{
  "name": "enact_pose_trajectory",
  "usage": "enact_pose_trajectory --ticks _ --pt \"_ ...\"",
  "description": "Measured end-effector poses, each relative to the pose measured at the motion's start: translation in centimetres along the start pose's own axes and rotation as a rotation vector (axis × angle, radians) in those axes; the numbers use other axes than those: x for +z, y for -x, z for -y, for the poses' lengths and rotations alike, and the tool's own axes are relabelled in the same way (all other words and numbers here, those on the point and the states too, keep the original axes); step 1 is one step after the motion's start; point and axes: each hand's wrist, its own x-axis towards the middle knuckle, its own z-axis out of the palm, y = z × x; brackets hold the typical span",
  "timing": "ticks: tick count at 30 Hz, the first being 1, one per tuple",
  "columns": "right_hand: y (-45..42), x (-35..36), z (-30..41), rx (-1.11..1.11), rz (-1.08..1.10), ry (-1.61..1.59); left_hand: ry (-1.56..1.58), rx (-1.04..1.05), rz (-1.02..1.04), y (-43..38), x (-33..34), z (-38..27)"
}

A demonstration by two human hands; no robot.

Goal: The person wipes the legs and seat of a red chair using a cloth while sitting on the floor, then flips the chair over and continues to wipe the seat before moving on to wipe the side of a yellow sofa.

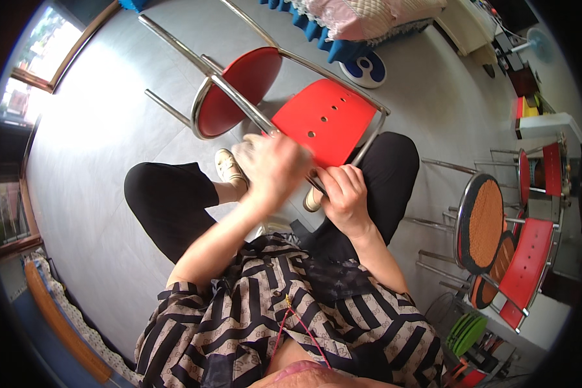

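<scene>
A tubular-metal chair lies tipped on the floor between my knees. Its red backrest (pixel 327 121), with a row of holes, faces up towards me, and its round red seat (pixel 240 92) lies beyond. My left hand (pixel 274 160) is blurred by motion over the backrest's near left corner, close to the end of a chrome tube (pixel 245 104); whether it grips anything cannot be made out. Just below the backrest's near edge, my right hand (pixel 345 196) pinches a dark thin piece (pixel 316 183) between thumb and fingers. That piece is partly covered, so its kind is unclear.
Several chairs with red backrests (pixel 526 271) stand at the right, one with a woven orange seat (pixel 485 223). Green round items (pixel 467 334) are lower right. A blue-and-white round scale-like object (pixel 363 70) lies by a bed skirt (pixel 305 26). Lower left is a wooden-edged seat (pixel 63 325).
</scene>
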Motion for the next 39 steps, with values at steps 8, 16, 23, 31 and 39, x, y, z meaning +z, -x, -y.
enact_pose_trajectory --ticks 8,16,23,31,39 --pt "-0.1 -0.2 0.3 -0.015 0.030 -0.014 0.211 0.032 0.123 -1.6 -0.8 2.0" --pt "-0.2 -0.1 0.1 -0.018 -0.002 0.002 -0.050 -0.208 0.087 -9.2 1.5 13.8" --pt "-0.5 0.1 0.5 -0.033 0.009 -0.018 -0.139 -0.435 -0.048 -10.4 3.3 18.4" --pt "-0.3 0.0 0.1 -0.009 0.010 -0.028 0.166 -0.193 0.057 -3.4 1.2 5.8" --pt "0.4 0.0 -0.8 -0.012 0.084 0.007 0.374 -0.139 0.065 -1.8 0.2 4.2"
